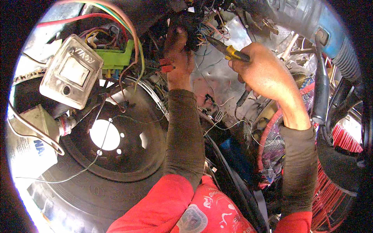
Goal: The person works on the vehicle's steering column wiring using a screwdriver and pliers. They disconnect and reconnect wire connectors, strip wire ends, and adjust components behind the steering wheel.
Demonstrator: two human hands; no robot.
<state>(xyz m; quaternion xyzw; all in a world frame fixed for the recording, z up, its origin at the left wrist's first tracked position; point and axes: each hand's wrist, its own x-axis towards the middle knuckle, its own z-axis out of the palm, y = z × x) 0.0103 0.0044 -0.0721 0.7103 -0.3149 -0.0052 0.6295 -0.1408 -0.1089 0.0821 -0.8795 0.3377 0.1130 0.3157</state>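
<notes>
My right hand (266, 73) is closed around pliers with yellow-and-black grips (235, 53). Their dark, tapering jaws point up and left toward a tangle of thin coloured wires (217, 31). Below the same hand hangs a slim dark rod (243, 98) with a cord at its lower end; whether the fingers hold it is unclear. My left hand (179, 58) reaches up into the shadow left of the wires, its fingers curled on something too dark to make out. A small red connector (167, 65) sits against the left wrist.
At left are a grimy boxy device (72, 72), a bright green connector block (112, 56) with wires, and a white container (33, 143). A wheel with its tyre (74, 176) stands below. At right are a blue-grey pipe (326, 27), a black hose (320, 85) and a red-rimmed patterned bundle (274, 151).
</notes>
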